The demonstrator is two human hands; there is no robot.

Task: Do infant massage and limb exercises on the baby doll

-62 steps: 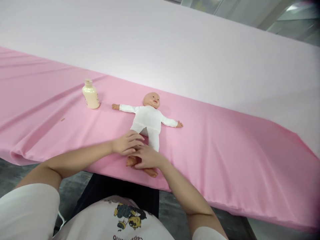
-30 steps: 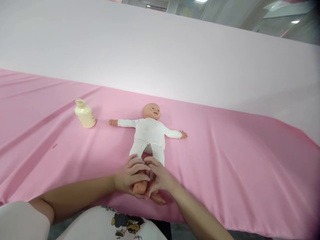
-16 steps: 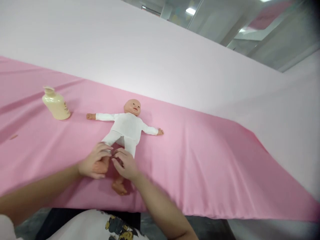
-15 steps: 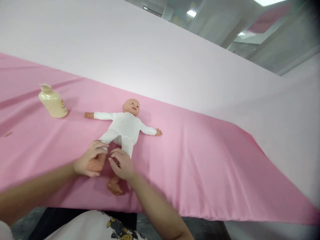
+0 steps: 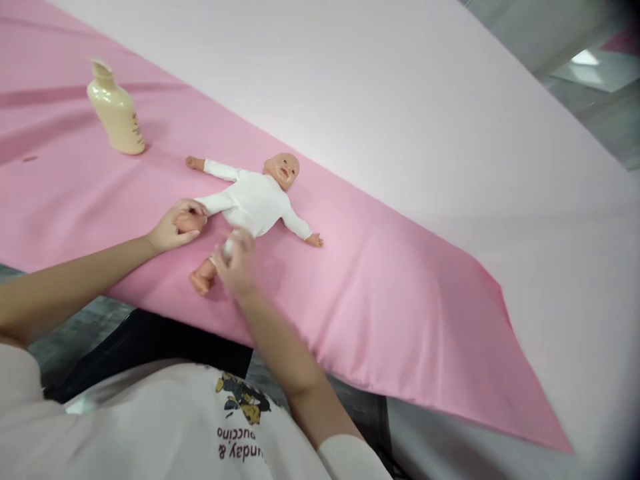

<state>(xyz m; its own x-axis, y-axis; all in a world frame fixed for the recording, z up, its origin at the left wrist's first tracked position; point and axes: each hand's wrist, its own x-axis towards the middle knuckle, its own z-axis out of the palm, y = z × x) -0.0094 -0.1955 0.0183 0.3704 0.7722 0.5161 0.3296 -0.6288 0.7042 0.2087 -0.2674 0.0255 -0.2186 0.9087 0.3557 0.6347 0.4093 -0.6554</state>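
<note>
One bald, skin-toned baby doll (image 5: 257, 200) in a white cloth suit, face up, arms spread, on a creased pink cloth (image 5: 400, 300). Left hand (image 5: 175, 227) grasping one doll foot, fingers wrapped round the ankle and hiding it. Right hand (image 5: 237, 263) at the other leg, fingers curled, motion-blurred; cannot tell whether it grips. It covers part of that leg; the bare foot sticks out past it.

Surroundings: one glossy cream-yellow bottle (image 5: 117, 113), dark lettering on its side, standing on the cloth, near the doll's outstretched fist but apart. One thin brownish sliver (image 5: 30, 159) beyond the bottle, at far left. Smooth white surface (image 5: 400, 120) along the cloth's far edge. Nothing between the hands and the doll.

Count: two hands, one doll, one bottle, one sliver, one pink cloth.
</note>
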